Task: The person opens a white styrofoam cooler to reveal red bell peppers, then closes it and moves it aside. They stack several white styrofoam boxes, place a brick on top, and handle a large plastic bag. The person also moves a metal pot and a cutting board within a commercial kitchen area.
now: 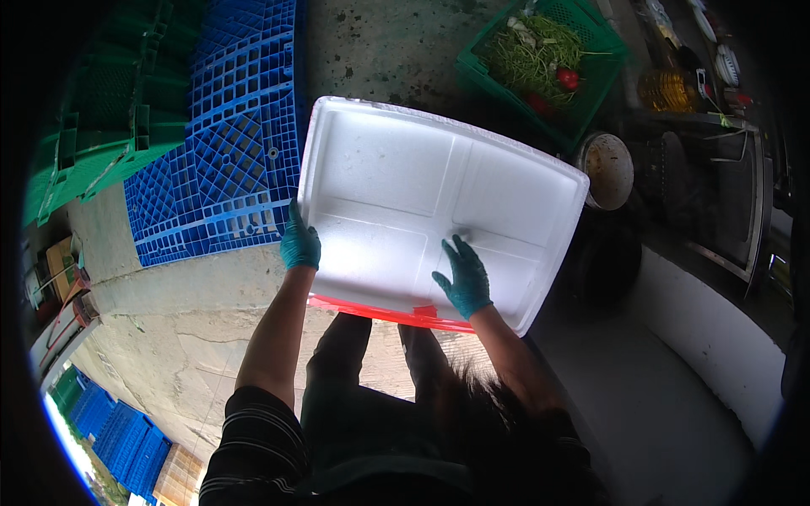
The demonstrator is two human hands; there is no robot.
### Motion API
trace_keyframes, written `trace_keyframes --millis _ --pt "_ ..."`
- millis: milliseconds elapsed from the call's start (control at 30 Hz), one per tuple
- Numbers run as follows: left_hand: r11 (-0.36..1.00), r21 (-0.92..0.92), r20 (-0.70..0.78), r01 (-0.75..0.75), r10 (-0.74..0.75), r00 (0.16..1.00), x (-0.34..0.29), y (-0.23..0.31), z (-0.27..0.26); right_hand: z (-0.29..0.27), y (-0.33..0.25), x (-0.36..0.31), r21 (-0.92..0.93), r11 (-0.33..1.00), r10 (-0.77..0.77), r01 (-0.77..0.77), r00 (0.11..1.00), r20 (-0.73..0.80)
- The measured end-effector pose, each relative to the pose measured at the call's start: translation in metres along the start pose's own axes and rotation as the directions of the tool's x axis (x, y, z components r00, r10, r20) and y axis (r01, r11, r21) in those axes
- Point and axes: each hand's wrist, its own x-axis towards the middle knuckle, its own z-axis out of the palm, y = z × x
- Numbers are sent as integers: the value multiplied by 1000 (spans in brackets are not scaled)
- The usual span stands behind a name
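Observation:
A large white foam lid (380, 164) with recessed panels lies in front of me, tilted a little, with red tape (405, 315) along its near edge. My left hand (299, 243), in a teal glove, grips the left edge; part of its fingers is hidden around the side. Over the lower right panel is my right hand (466, 282), gloved the same, its fingers spread at the white surface. Near those fingertips a small grey mark or shadow shows, too dim to tell. Whatever is under the lid is hidden.
Blue plastic pallets (245, 143) lie to the left, beside green crates (110, 93). At the far right a green crate (477, 63) holds leafy scraps and something red. A dirty white bucket (607, 173) stands nearby, and a low white wall (700, 337) runs along the right.

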Motion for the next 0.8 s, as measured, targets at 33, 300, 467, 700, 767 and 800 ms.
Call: trace_keyframes --millis 33,300,467,700,767,800 --pt "990 75 -111 -120 128 986 -2 -10 -2 -18 20 14 -129 983 105 -130 978 -179" --pt "978 171 17 -119 118 993 4 -19 12 -40 88 52 -170 842 511 -513 858 -59" --pt "965 258 149 -39 0 989 7 -8 -3 -32 89 59 -158 809 577 -567 816 26" --pt "772 224 316 -595 520 793 -18 100 -1 -32 88 65 -203 774 622 -600 780 67" --pt "740 349 495 -576 376 783 -24 127 8 -31 88 68 -226 772 619 -593 783 60" --pt "736 406 509 -542 310 803 -26 135 11 -30 88 69 -234 766 627 -599 776 67"
